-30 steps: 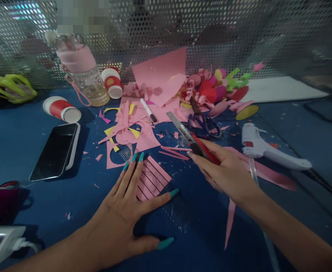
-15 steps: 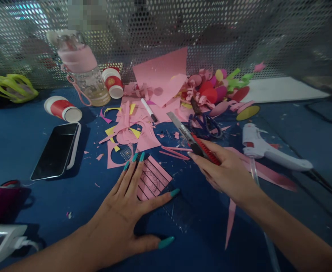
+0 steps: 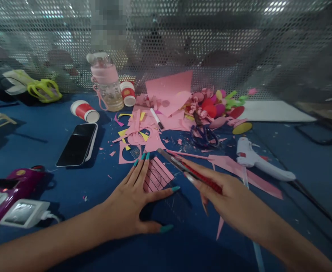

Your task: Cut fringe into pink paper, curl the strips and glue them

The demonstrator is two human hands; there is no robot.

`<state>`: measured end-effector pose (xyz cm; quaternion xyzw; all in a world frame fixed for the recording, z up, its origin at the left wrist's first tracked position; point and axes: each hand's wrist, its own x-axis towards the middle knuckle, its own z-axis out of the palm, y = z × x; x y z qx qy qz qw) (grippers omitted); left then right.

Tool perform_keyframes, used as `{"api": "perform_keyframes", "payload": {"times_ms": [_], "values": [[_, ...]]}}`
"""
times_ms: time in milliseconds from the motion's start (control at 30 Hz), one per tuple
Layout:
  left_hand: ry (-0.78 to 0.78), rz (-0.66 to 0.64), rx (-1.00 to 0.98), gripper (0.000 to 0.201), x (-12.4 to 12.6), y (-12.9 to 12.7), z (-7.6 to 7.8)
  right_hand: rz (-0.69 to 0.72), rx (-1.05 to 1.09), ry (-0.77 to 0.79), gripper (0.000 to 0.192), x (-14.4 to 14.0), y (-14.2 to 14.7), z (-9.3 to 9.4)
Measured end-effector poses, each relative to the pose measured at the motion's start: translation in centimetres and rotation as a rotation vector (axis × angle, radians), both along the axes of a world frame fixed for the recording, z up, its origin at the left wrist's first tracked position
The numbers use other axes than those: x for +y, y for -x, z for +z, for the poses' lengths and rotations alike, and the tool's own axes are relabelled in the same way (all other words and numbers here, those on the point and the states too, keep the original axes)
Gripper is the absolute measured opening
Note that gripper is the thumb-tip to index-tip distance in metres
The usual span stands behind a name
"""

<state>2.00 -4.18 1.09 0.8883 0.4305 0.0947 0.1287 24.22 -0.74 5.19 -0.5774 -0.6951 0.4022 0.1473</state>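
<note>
Blue worktop point(image 3: 41, 139) backed by a perforated metal screen point(image 3: 239, 49). From the left: a purple device point(image 3: 10, 187) with a small white gadget point(image 3: 24, 213) at the near edge; a black phone point(image 3: 77, 144) lying flat; a red-and-white paper cup point(image 3: 85, 112) on its side; a clear bottle point(image 3: 107, 85) with a pink band, upright near the screen. Centre: pink paper scraps point(image 3: 154, 121), a white marker point(image 3: 156, 118) and blue-handled scissors point(image 3: 204, 135). Left hand point(image 3: 132, 200), flat with fingers spread, grip open, pressing on a lined pink card point(image 3: 157, 175). Right hand point(image 3: 234, 200), grip closed around a red utility knife point(image 3: 191, 172); the blade points left and hovers just beside the card's right edge. Far right: a white glue gun point(image 3: 259, 162) lying on the worktop.
</note>
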Motion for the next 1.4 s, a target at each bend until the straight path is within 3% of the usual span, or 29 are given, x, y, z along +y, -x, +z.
{"api": "perform_keyframes", "payload": {"times_ms": [500, 733, 900, 1133, 1400], "values": [[0.042, -0.022, -0.014, 0.067, -0.2, 0.4, -0.3, 0.074, -0.037, -0.033, 0.046, -0.4, 1.1, 0.1], [-0.049, -0.030, -0.019, 0.062, -0.9, 0.3, -0.4, -0.128, 0.013, -0.150, 0.051, 1.1, 0.5, -0.7], [-0.078, 0.101, -0.022, 0.064, -3.0, -0.7, -0.7, -0.210, 0.051, -0.265, 0.047, 1.8, 0.2, -1.9], [-0.108, 0.076, -0.048, 0.064, -3.0, -0.8, -1.0, -0.206, 0.097, -0.272, 0.047, 1.5, 0.2, -2.1], [-0.126, 0.134, 0.018, 0.066, -3.6, -1.1, -1.0, -0.214, 0.082, -0.243, 0.049, 1.2, 0.1, -2.3]]}}
